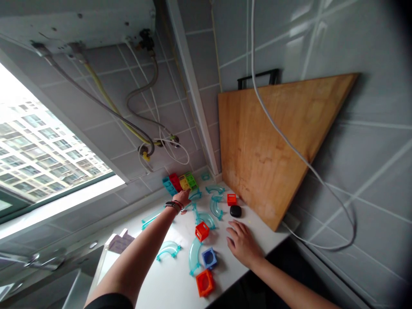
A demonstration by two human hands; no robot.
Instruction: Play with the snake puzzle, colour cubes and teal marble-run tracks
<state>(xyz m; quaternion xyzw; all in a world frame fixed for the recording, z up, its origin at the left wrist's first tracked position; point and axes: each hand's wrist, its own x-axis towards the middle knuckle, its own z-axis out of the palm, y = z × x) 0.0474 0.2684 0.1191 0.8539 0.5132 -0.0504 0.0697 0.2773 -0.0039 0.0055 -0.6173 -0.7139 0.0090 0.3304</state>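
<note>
My left hand [182, 198] reaches to the back of the white counter, its fingers stretched out and the thumb apart. Its fingertips are beside a yellow block [184, 182] and a curved clear-teal track piece [195, 195]; whether they touch is not clear. Along the wall stand a green block [191, 180], a red block [175, 182] and a blue block [168, 185]. My right hand [243, 242] lies open on the counter, fingers spread, near a small black case [235, 211]. Between the hands is an orange-red cube [202, 231] touching curved teal track pieces [206, 219].
A blue cube [209, 258] and a larger orange cube [205, 283] lie near the front edge. Another red cube [231, 199] sits by the leaning wooden board [264, 146]. A white cable [289, 143] hangs before the board. A sink faucet [48, 259] is at left.
</note>
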